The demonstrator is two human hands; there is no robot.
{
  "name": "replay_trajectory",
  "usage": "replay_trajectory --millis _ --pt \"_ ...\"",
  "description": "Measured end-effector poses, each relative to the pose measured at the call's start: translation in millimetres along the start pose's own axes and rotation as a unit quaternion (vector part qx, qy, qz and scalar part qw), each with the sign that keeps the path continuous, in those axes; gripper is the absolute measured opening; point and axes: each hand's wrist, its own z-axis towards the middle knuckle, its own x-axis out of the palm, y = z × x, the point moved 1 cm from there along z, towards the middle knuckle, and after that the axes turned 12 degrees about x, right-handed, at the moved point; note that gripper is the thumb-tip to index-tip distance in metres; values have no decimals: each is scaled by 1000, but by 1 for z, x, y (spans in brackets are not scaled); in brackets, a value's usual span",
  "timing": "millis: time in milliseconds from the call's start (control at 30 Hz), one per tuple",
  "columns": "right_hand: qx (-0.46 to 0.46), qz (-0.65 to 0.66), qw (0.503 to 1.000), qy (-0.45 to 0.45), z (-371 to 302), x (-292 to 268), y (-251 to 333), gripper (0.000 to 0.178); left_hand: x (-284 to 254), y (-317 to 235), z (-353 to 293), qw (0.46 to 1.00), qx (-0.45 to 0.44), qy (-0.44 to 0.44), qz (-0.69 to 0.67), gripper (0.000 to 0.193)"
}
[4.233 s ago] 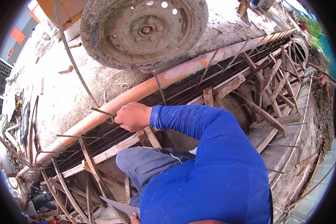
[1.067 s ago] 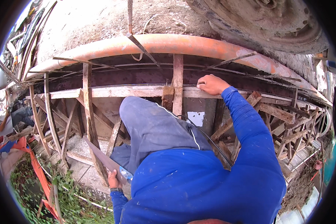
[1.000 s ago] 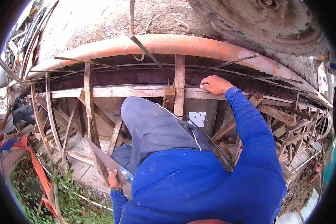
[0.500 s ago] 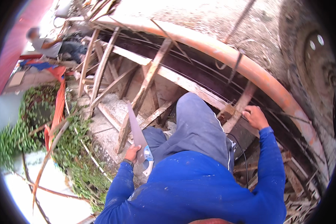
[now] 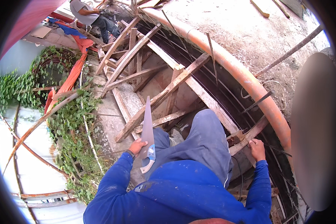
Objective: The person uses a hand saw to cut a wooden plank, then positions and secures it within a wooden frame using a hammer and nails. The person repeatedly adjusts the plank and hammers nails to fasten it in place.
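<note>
My left hand (image 5: pixel 138 147) is closed around the lower part of a handsaw's blade, just above the handle. The handsaw (image 5: pixel 148 125) points away from me, and its white and blue handle hangs free beside my thigh. Over on the right, my right hand (image 5: pixel 257 149) is closed like a fist beside a slanting wooden brace (image 5: pixel 252 135). What its fingers hold, if anything, is hidden. A short wood block (image 5: pixel 235 138) sits where that brace meets a long timber beam (image 5: pixel 209 98).
Several slanting timber props (image 5: pixel 164 95) cross ahead of me. A thick orange pipe (image 5: pixel 231 69) curves along the right, with metal rods (image 5: pixel 289 50) jutting past it. Leafy vines (image 5: pixel 69 128) and an orange cloth (image 5: pixel 74 76) lie left. Another person (image 5: pixel 89 16) works at the far left.
The view has shifted, so the props and pipe sit differently in it. My right hand has come down nearer the brace. The saw stays in my left hand, now pointing straighter ahead.
</note>
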Motion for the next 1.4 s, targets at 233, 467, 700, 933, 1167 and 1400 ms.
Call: replay_trajectory --millis 233,467,700,933,1167,1400 --pt "85 67 993 45 6 13 -13 30 -1 -2 -1 1000 -2 3 4 39" --pt "125 133 978 100 7 6 -10 28 0 2 1 1000 7 11 -19 41" --pt "123 142 976 111 14 12 -22 26 2 -2 -1 1000 5 6 4 38" --pt "123 172 970 121 13 17 -16 25 -2 -5 0 1000 7 -5 4 34" --pt "17 48 996 73 16 9 -22 34 10 -11 -6 1000 -6 -12 2 32" --pt "100 65 989 85 11 7 -18 31 13 -17 -10 1000 15 -9 14 34"
